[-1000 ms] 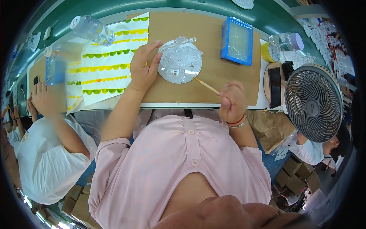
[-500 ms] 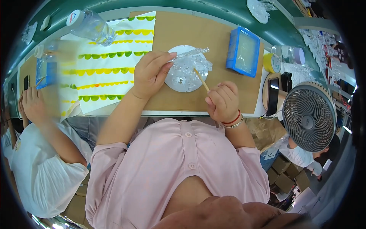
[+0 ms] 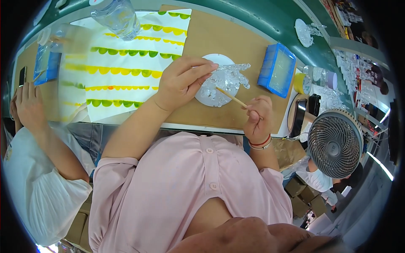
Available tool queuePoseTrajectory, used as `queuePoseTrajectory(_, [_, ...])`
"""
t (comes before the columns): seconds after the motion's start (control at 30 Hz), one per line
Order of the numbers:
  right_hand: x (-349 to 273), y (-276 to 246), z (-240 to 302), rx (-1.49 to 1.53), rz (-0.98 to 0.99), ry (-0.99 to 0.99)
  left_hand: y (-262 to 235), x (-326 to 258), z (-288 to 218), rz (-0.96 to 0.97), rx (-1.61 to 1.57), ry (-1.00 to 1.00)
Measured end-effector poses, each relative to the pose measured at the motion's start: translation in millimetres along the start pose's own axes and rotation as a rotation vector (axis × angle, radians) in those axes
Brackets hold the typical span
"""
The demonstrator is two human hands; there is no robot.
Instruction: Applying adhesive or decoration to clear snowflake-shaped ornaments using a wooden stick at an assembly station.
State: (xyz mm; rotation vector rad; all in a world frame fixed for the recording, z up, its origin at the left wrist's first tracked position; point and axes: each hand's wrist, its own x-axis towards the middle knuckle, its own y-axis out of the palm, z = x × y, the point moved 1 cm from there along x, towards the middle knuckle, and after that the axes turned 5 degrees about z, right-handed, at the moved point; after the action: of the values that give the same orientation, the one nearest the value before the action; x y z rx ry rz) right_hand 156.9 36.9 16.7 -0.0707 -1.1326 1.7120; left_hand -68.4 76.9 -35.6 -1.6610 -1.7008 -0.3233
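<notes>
A round white dish point(image 3: 207, 98) lies in front of me, with a cluster of clear, shiny plastic-looking pieces point(image 3: 230, 81) over it. My left hand point(image 3: 183, 82) reaches in from the left, thumb and fingers pinched on the end of a long, knobbly clear strip point(image 3: 234, 67) above the dish. Its exact kind is hard to make out. In my right hand point(image 3: 258, 116), closed at the dish's near right, is a thin wooden stick point(image 3: 233, 98). The stick slants up to the left, its tip at the clear pieces; whether it touches them I cannot tell.
Right of the dish stands a blue plastic box point(image 3: 276, 69). Beyond it are a yellow tape roll point(image 3: 302, 83), a phone point(image 3: 298, 118) and a grey fan point(image 3: 335, 143). A clear jar point(image 3: 116, 19) stands on the patterned sheet point(image 3: 126, 80). A co-worker's hand point(image 3: 31, 105) is at far left.
The view has shifted and turned slightly. My right hand now holds the stick at a flatter slant, its tip nearer the dish's near side. My left hand keeps its pinch on the clear strip.
</notes>
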Motion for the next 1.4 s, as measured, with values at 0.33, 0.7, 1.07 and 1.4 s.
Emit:
queuePoseTrajectory(0.33, [24, 6, 11, 0.011, 0.126, 0.000, -1, -1, 1, 0.035, -0.035, 0.022])
queuePoseTrajectory(0.7, [31, 21, 24, -0.412, 0.265, -0.579, 0, -1, 3, 0.016, 0.001, 0.051])
queuePoseTrajectory(1.07, [49, 22, 13, -0.286, 0.172, -0.358, 2, -4, 4, 0.010, 0.023, 0.034])
queuePoseTrajectory(1.4, [50, 3, 4, -0.245, 0.075, -0.042, 0, -3, 5, -0.001, 0.066, 0.053])
